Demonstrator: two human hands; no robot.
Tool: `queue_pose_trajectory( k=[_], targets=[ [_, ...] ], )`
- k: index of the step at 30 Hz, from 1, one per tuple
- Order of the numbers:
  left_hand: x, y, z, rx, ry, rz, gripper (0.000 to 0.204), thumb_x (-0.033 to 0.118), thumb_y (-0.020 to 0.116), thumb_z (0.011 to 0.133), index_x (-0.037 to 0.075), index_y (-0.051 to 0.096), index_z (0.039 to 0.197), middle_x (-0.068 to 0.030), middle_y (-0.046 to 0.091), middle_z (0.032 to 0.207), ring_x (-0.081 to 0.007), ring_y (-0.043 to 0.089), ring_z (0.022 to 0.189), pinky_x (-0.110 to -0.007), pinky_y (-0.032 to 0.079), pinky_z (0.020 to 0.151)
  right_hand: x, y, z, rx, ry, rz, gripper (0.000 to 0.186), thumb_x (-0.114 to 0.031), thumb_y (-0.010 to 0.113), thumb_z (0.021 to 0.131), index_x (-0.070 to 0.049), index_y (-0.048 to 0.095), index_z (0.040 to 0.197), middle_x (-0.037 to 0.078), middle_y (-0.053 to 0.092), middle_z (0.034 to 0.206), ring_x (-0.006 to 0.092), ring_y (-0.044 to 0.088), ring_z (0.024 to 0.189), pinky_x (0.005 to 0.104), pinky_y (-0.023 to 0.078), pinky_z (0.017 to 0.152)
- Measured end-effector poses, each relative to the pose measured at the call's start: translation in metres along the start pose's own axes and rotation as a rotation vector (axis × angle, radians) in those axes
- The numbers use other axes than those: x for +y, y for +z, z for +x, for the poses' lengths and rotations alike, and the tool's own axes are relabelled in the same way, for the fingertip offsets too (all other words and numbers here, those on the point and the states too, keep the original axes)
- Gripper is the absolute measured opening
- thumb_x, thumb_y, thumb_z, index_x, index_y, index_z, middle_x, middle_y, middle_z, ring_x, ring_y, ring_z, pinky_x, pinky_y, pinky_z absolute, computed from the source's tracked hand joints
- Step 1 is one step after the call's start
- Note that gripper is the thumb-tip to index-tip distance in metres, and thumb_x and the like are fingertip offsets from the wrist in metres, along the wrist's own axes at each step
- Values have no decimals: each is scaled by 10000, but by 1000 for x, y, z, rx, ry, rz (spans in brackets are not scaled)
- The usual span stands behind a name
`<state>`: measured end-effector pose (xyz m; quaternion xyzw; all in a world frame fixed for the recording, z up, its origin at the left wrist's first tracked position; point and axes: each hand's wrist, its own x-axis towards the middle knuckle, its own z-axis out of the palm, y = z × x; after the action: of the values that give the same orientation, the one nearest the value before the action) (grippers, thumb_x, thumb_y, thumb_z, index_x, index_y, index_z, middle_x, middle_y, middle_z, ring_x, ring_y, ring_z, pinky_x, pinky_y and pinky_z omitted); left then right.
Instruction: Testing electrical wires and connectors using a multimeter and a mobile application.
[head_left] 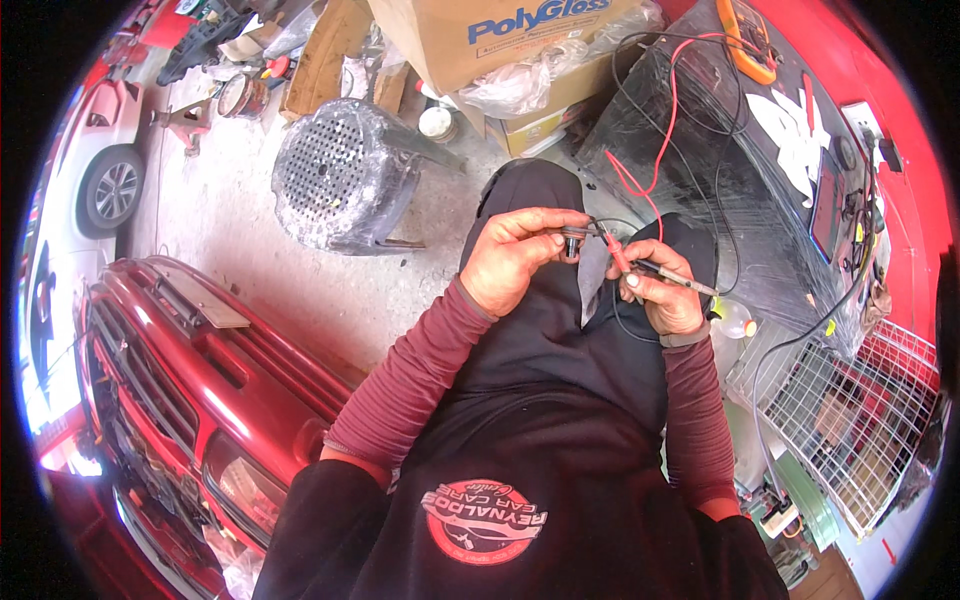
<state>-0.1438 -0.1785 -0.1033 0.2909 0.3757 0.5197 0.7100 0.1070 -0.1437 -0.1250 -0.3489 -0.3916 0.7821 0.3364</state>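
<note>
Over my lap, my left hand (518, 260) pinches a small dark part with a short cylindrical end (573, 243) between thumb and fingers. A thin black wire curves from around that part toward my other hand. My right hand (664, 292) is closed on a black pen-shaped test probe (672, 275) and a red test clip (617, 253), their front ends pointing at the small part. Whether either touches it I cannot tell. A red lead (672, 120) loops from this hand up to an orange multimeter (748, 45) at the upper right.
A plastic-wrapped table (665, 150) stands to the right, with papers and a phone-like device on it. Below it is a white wire basket (850, 415). A grey perforated stool (335, 165), cardboard box (450, 50) and red car bumper (215, 345) lie ahead and left.
</note>
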Motion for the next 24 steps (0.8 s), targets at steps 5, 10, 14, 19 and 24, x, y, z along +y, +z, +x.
queue_pose_trajectory(
  k=[5, 10, 14, 19, 24],
  targets=[
    [-2, 2, -3, -43, -89, -299, 292, 32, 598, 928, -23, 630, 1213, -147, 672, 1189, -251, 664, 1066, -411, 552, 906, 0, 0, 0, 6, -3, 9, 279, -43, 713, 820, -20, 623, 1083, 155, 688, 933, 138, 611, 694, 251, 493, 639],
    [-8, 3, -4, 9, -65, -241, 292, 39, 616, 919, -27, 632, 1202, -151, 675, 1181, -257, 662, 1074, -405, 549, 909, 1, -2, -1, 5, 6, -6, 273, -46, 711, 825, -28, 624, 1083, 151, 687, 933, 137, 610, 693, 247, 491, 643],
    [-13, -2, -3, 15, -64, -257, 276, 27, 618, 903, -33, 646, 1171, -157, 680, 1165, -267, 665, 1060, -413, 547, 909, 1, -2, 0, -5, -8, 5, 272, -45, 708, 827, -29, 624, 1085, 152, 685, 937, 136, 609, 694, 249, 492, 642],
    [-16, -3, -2, 53, -58, -285, 248, 5, 601, 890, -46, 661, 1126, -176, 685, 1139, -281, 676, 1021, -425, 547, 904, 3, -3, -1, -1, -15, 7, 275, -37, 714, 828, -25, 623, 1088, 159, 680, 937, 140, 608, 696, 250, 493, 641],
    [-18, -1, -2, 124, -37, -287, 245, -29, 552, 877, -71, 661, 1092, -202, 683, 1122, -308, 682, 995, -443, 549, 891, 3, -4, -1, 5, -10, 19, 286, -27, 721, 823, -21, 622, 1091, 161, 678, 936, 141, 608, 693, 250, 494, 640]
  ],
)
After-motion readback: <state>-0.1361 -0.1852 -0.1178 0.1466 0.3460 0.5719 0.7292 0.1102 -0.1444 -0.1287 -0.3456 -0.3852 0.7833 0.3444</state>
